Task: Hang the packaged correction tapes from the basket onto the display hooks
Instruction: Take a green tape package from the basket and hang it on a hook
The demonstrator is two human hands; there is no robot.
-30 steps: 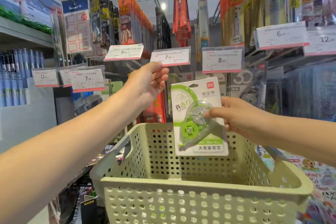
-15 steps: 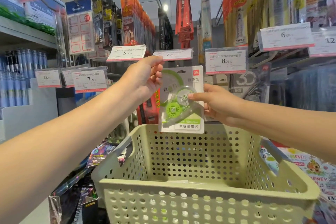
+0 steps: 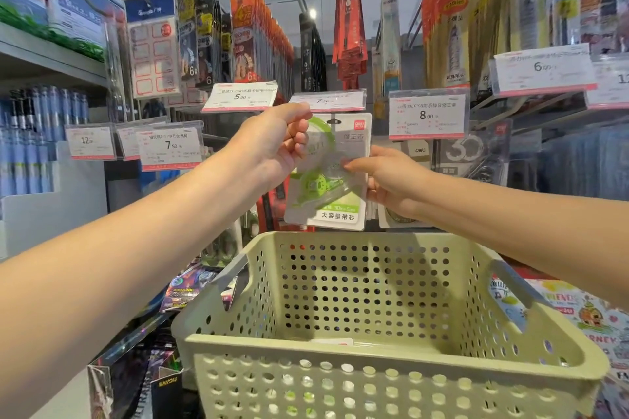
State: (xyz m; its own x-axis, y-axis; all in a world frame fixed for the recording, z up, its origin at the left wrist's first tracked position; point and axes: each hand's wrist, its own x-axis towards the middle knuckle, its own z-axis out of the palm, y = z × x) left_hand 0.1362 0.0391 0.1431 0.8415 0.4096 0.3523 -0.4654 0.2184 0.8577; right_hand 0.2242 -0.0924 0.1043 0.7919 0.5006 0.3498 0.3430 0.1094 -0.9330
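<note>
Head cam looks down two bare forearms reaching over a pale green basket toward a wall of hanging stationery. Right hand has its grip pinched on the right edge of a packaged correction tape, thumb on the front of the clear blister and the other fingers behind the card. Left hand is up at the pack's top left corner with its fingers curled in; it overlaps the pack there, but I honestly can't tell what that grip is pinching, the pack or something behind it.

So the pack sits upright in the air, above the far rim of the basket and right under the middle price tag, the one reading 7-something. The hang hole at the top of the card is just below that tag, with a thin rod showing at it; whether it's actually threaded on I can't tell. Pack is white with a green dispenser inside.

Another price tag to the right says 8.00, and one to the left says 5.00. More packs hang behind and beside. Inside the basket, only a white sliver shows just over the near rim.
</note>
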